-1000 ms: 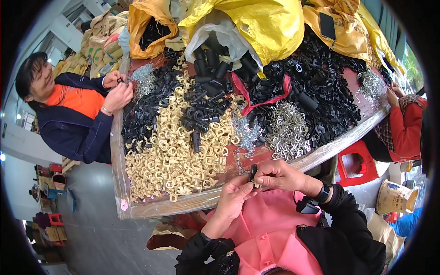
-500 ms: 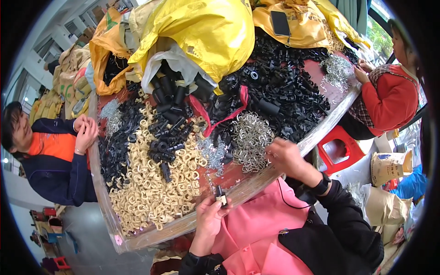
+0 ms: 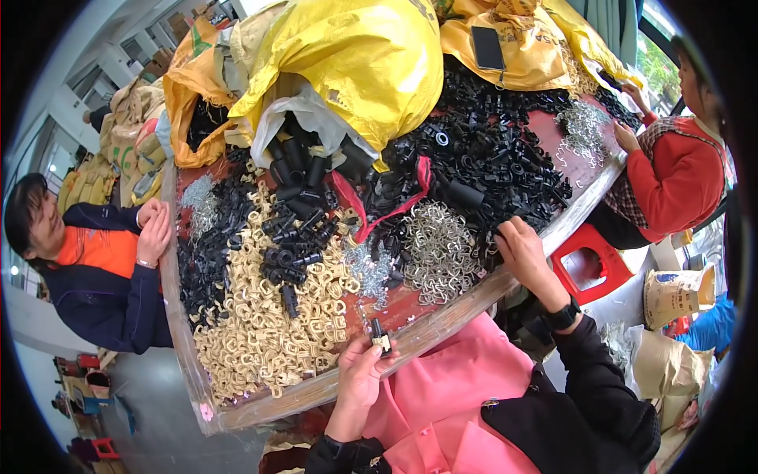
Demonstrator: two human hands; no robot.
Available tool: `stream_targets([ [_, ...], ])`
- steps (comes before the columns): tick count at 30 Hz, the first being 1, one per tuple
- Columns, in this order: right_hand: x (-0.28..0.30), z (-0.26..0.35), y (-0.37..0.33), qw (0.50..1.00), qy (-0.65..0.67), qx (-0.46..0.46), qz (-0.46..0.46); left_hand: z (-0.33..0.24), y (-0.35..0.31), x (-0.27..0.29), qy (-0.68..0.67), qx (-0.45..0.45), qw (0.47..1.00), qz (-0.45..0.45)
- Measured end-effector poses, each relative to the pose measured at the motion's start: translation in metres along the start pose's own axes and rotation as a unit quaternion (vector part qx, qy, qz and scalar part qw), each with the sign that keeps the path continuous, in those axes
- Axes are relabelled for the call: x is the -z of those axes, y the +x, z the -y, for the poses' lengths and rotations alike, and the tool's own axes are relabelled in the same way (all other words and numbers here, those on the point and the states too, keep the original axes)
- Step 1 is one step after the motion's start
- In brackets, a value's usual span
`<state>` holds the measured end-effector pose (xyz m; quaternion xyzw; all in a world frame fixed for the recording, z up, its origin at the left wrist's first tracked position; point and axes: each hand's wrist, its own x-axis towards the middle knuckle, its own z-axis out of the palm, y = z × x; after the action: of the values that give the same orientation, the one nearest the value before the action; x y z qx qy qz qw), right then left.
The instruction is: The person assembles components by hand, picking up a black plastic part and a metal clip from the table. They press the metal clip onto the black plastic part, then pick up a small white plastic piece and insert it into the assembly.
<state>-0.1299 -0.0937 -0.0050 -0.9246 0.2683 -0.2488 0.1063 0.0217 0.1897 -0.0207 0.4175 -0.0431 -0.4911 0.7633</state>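
Our left hand (image 3: 359, 371) pinches a small black tube (image 3: 380, 335) low centre; our right hand (image 3: 523, 251), loosely curled, reaches into black parts (image 3: 505, 170) and may scatter silver clips (image 3: 440, 251).

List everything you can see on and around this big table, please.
table: one, reddish top, centre
cream rings: heap, near left
black tubes: heap, middle
black plastic parts: large heap, far right
silver wire clips: heap, near centre
yellow sacks: several, far side
phone: one, black, on a sack
red stool: one, right
co-workers: two, left and right sides
left hand: holds small black part
right hand: on the black parts
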Motion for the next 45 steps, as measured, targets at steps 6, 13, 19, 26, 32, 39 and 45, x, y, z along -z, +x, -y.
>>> stream_targets([
  [6, 0.007, 0.076, -0.017, 0.929, 0.174, 0.167, 0.280, -0.001, 0.008, -0.022, 0.131, -0.031, 0.991, 0.007],
  [13, -0.003, 0.123, -0.011, 0.885, 0.282, 0.184, 0.321, -0.004, 0.004, -0.022, 0.179, -0.055, 0.982, 0.015],
  [19, -0.006, 0.126, -0.009, 0.873, 0.391, 0.130, 0.262, 0.004, 0.006, -0.019, 0.145, -0.026, 0.989, 0.023],
  [26, -0.030, 0.125, -0.028, 0.907, 0.355, 0.196, 0.115, -0.001, 0.003, -0.019, 0.011, 0.079, 0.996, 0.048],
  [32, -0.034, 0.118, -0.035, 0.912, 0.305, 0.272, 0.037, 0.006, 0.004, -0.016, 0.051, 0.097, 0.991, 0.075],
  [39, -0.015, 0.079, 0.003, 0.960, 0.131, 0.244, -0.049, 0.002, 0.006, -0.006, 0.057, 0.054, 0.990, 0.119],
  [45, -0.015, 0.004, 0.062, 0.989, -0.105, 0.069, -0.079, 0.001, 0.000, -0.012, 0.059, 0.029, 0.994, 0.085],
])
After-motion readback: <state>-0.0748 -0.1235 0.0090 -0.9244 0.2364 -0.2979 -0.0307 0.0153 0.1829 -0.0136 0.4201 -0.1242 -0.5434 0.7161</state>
